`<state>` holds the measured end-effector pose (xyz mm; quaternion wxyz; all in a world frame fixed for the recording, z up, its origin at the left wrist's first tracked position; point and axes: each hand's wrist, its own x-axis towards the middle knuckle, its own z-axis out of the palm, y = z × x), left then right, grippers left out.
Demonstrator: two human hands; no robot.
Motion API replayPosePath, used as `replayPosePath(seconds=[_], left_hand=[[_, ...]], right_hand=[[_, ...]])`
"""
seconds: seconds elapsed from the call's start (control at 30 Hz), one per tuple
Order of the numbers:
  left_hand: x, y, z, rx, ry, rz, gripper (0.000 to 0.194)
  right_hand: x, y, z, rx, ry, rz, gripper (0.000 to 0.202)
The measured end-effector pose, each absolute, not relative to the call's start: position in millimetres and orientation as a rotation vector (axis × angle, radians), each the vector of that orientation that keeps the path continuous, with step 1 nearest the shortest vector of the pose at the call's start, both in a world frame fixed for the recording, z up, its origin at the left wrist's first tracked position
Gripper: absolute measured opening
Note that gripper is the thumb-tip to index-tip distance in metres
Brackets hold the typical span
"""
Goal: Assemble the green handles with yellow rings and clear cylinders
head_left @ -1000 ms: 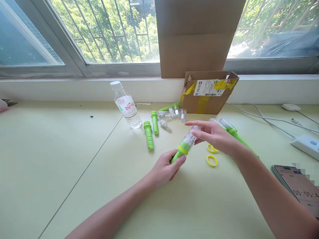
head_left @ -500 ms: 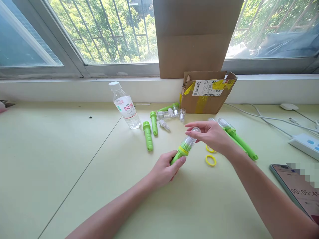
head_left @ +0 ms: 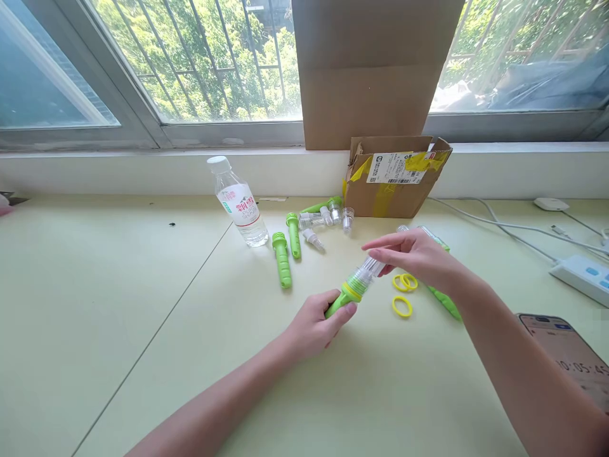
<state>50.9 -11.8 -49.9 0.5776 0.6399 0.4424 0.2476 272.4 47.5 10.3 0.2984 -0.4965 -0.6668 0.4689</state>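
My left hand (head_left: 314, 322) is wrapped round a green ribbed plastic handle (head_left: 339, 303), which tilts up to the right. A yellow ring (head_left: 351, 292) circles the handle's head just below its threads. Over the threaded end sits a clear ribbed plastic cap (head_left: 370, 269). The thumb and fingers of my right hand (head_left: 415, 257) pinch this cap near its tip, covering the end of it. Beside my right wrist lie loose yellow rings (head_left: 402, 307). Green handles with clear caps (head_left: 446, 302) lie partly hidden behind that hand.
Two bare green handles (head_left: 282, 261) lie left of centre, near several clear plastic pieces (head_left: 314, 240). A water bottle (head_left: 242, 209) stands behind them. An open cardboard box (head_left: 394, 190) is at the back. At right are a power strip (head_left: 583, 276), cables and a phone (head_left: 566, 355).
My right hand has shifted slightly right and now covers the cap's tip and more of the capped handles behind it. My left hand keeps its grip almost unmoved.
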Motion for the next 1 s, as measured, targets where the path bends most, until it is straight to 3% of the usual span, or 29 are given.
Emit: replayPosePath(seconds=[0.17, 0.23, 0.43, 0.67, 0.77, 0.9, 1.0], left_hand=[[52.0, -11.5, -49.1, 1.544, 1.012, 0.569, 0.041], [52.5, -11.1, -49.1, 1.529, 1.033, 0.566, 0.041], [53.0, -10.7, -49.7, 1.475, 1.06, 0.584, 0.037], [51.8, -11.1, -48.4, 1.475, 1.049, 0.58, 0.037], [51.5, -12.1, -47.6, 1.497, 1.021, 0.581, 0.038], [52.0, -12.1, -47.3, 1.506, 0.998, 0.587, 0.04], [52.3, -10.6, -48.8, 1.464, 1.048, 0.599, 0.038]], right_hand=[[266.2, 47.5, 5.1, -1.494, -1.847, 1.011, 0.05], [262.7, 46.9, 4.1, -1.466, -1.816, 0.994, 0.045], [259.3, 45.4, 5.8, -1.327, -1.699, 1.049, 0.036], [278.1, 45.3, 11.9, -1.255, -1.771, 1.397, 0.04], [279.4, 46.6, 7.9, -1.402, -1.804, 1.306, 0.037], [273.4, 48.2, 0.9, -1.58, -1.813, 1.149, 0.058], [267.4, 47.7, 2.0, -1.478, -1.785, 1.17, 0.054]])
